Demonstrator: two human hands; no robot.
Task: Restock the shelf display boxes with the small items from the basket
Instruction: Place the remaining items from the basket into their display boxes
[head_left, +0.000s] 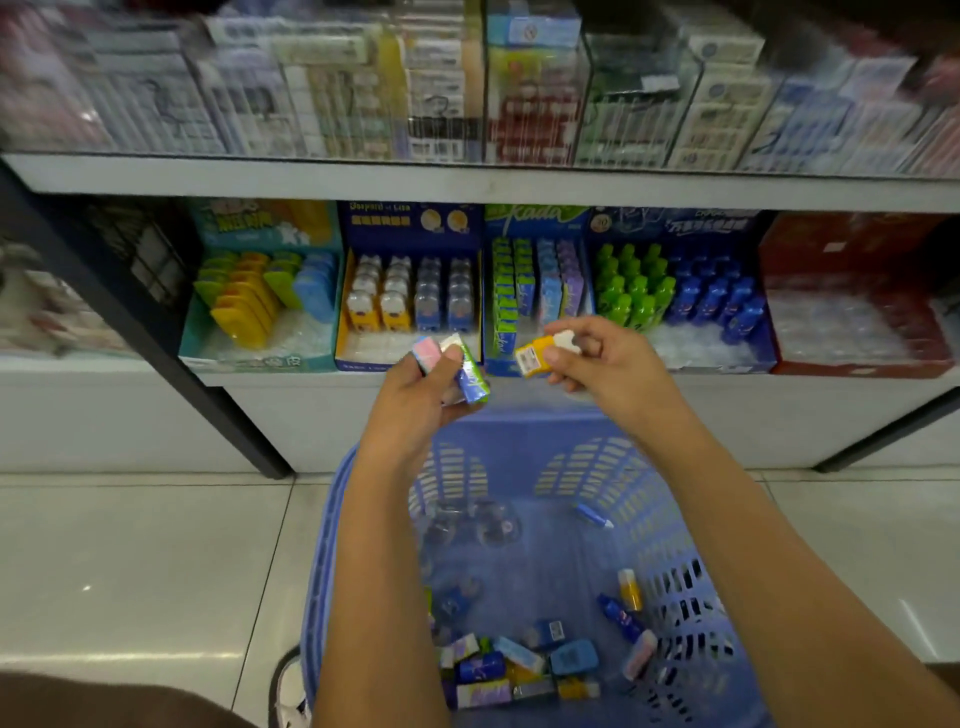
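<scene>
My left hand grips a bunch of small items: a pink eraser and a blue-green pack stick out of it. My right hand pinches a yellow and white item by its white end. Both hands hover in front of the lower shelf, just below the yellow-edged display box and the green and blue box. Below them stands the blue basket with several loose small items on its bottom.
More display boxes line the lower shelf: a teal one with yellow and blue items, a blue one with green and blue bottles, and a red one. The upper shelf holds blurred packets. A shoe shows on the tiled floor.
</scene>
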